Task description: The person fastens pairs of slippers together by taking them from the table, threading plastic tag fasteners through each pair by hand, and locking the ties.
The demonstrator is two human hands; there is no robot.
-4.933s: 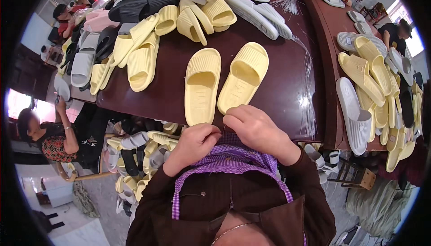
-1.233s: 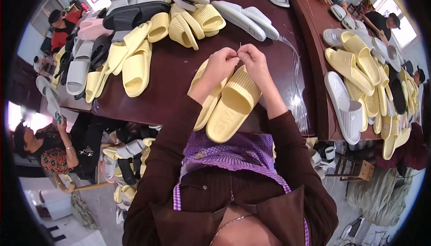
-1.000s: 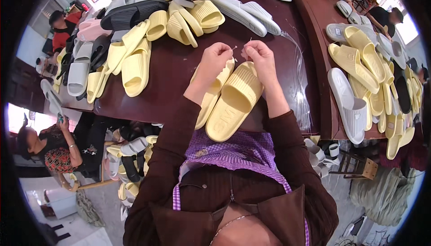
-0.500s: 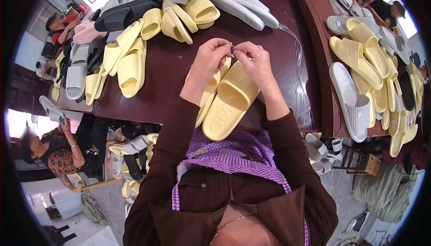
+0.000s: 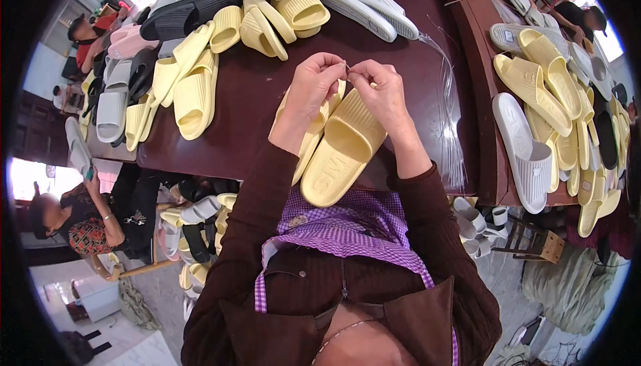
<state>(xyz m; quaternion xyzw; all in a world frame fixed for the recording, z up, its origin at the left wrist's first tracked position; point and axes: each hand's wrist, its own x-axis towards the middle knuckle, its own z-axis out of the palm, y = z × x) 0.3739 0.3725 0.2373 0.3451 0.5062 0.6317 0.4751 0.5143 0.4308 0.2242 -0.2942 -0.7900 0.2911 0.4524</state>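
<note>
Both my hands are closed in a fingertip pinch, and their tips almost meet above a pair of yellow slippers. What my left hand [image 5: 310, 96] pinches is too small to make out. The same goes for my right hand [image 5: 382, 96], just opposite it. Beneath them, the right yellow slipper [image 5: 332, 166] lies sole down with its toe end away from me and its heel at the table's near edge. Against it on the left is the other yellow slipper [image 5: 311, 144], partly covered by my left hand and wrist.
Clear thin plastic strands [image 5: 449, 136] lie right of my hands on the dark red table [image 5: 247, 99]. Grey slippers [image 5: 364, 9] lie at the far side. Mixed slippers are heaped at left, and more yellow slippers [image 5: 534, 89] at right. A co-worker at left holds a grey slipper [image 5: 78, 146].
My hands stay pinched together in nearly the same place, with only a slight shift of the fingers. At left, the co-worker's grey slipper has moved up and turned.
</note>
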